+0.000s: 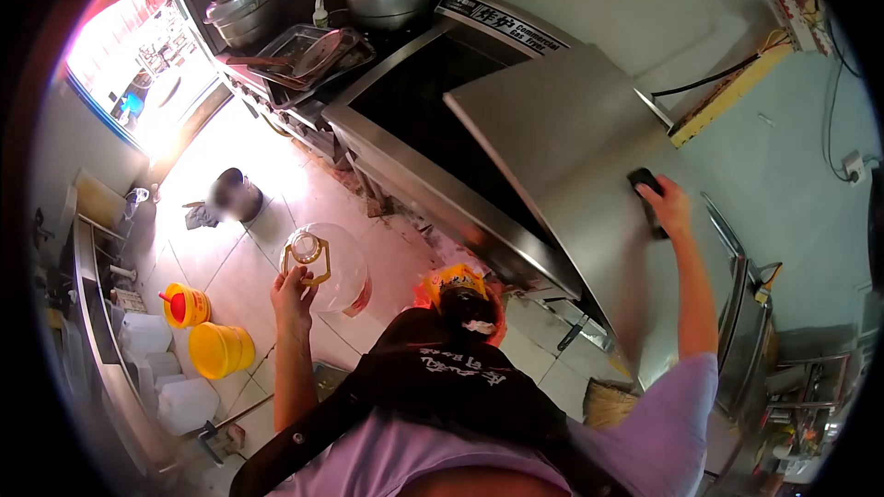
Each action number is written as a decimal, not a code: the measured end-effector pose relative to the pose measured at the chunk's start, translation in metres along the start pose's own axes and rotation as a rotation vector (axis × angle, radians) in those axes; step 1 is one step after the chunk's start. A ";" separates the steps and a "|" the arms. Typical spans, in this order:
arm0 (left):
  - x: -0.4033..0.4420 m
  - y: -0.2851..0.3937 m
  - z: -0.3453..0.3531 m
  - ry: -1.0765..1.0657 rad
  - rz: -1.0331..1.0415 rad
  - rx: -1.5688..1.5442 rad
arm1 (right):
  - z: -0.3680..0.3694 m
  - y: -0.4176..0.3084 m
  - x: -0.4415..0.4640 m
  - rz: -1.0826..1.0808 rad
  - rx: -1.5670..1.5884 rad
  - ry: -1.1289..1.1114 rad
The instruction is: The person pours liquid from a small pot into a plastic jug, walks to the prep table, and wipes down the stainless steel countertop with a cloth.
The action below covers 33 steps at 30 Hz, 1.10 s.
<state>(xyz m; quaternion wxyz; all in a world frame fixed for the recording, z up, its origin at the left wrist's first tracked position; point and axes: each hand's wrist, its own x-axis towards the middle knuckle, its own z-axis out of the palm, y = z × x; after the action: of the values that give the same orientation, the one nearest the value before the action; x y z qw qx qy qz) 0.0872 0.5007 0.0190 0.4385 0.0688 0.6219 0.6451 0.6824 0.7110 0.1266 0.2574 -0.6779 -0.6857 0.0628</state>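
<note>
In the frame's centre-left the left hand (294, 299) curls its fingers round the handle of a clear jug (345, 267), while at right the right hand (670, 207) grips the black handle (649, 203) on the steel lid (575, 166).

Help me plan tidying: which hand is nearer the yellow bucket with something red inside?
Left. The left hand, holding the clear jug, is to the right of the yellow bucket; the right hand is much farther right, on the black handle.

The pale tiled floor (212, 262) bears two yellow buckets (219, 352) and a dark pot (244, 200).
</note>
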 end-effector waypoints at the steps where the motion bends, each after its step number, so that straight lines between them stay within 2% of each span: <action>1: 0.001 0.002 -0.003 -0.003 -0.001 -0.013 | 0.014 -0.016 0.012 -0.003 0.023 -0.039; 6: 0.021 0.010 -0.031 0.024 -0.007 -0.012 | 0.094 -0.077 0.072 -0.059 -0.126 -0.200; 8: 0.029 0.014 -0.043 0.047 -0.003 -0.011 | 0.124 -0.098 0.091 -0.116 -0.093 -0.227; 13: 0.049 0.017 -0.065 0.090 -0.034 0.001 | 0.178 -0.147 0.126 -0.099 -0.111 -0.298; 21: 0.078 0.020 -0.082 0.142 -0.064 0.040 | 0.246 -0.164 0.168 -0.067 -0.051 -0.361; 29: 0.092 0.022 -0.089 0.147 -0.097 0.021 | 0.293 -0.153 0.187 -0.035 -0.025 -0.236; 33: 0.098 0.021 -0.090 0.130 -0.128 0.032 | 0.299 -0.153 0.198 0.005 -0.024 -0.278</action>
<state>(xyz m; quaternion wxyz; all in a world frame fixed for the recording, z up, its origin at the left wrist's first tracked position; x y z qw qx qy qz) -0.0394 0.5014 -0.0268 0.4365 -0.0060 0.6625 0.6087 0.4242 0.9690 -0.0112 0.1518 -0.6674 -0.7138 0.1486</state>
